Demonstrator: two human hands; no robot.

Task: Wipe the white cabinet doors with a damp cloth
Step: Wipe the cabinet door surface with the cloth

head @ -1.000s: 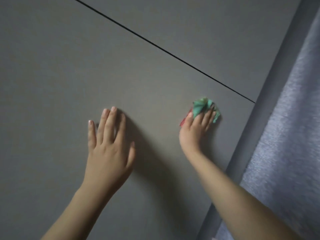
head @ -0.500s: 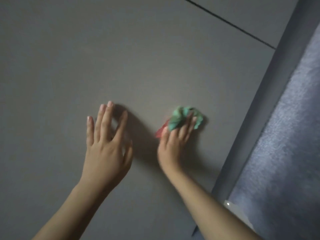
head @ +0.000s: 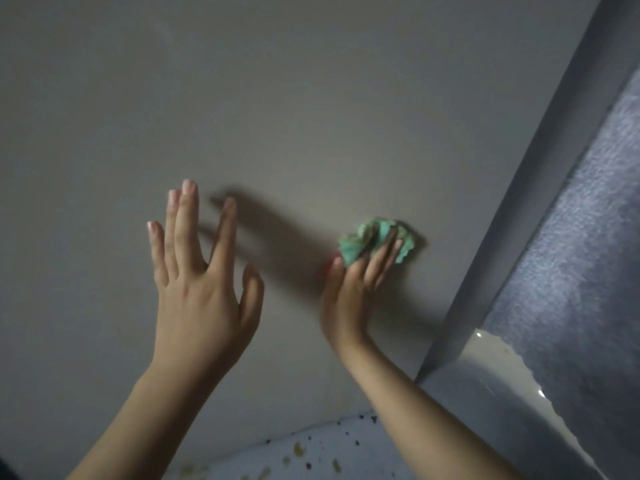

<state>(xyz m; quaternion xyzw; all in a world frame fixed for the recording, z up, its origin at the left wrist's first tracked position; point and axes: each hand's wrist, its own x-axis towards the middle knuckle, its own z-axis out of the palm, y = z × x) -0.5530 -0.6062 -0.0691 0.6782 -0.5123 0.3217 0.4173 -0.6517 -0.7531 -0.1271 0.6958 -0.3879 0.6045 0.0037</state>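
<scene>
Your right hand (head: pixel 353 289) presses a crumpled green cloth (head: pixel 375 242) against the pale cabinet door (head: pixel 311 116) near its right edge — fingers straight, close together. Your left hand (head: pixel 204 292) is raised before the door, fingers spread. Below — speckled floor (head: pixel 329 452); right, a grey textured curtain (head: pixel 571 271).

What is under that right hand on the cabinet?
A crumpled green cloth lies under the right hand, pressed against the cabinet door. A bit of red peeks out beside the thumb; the door surface beneath is covered.
</scene>
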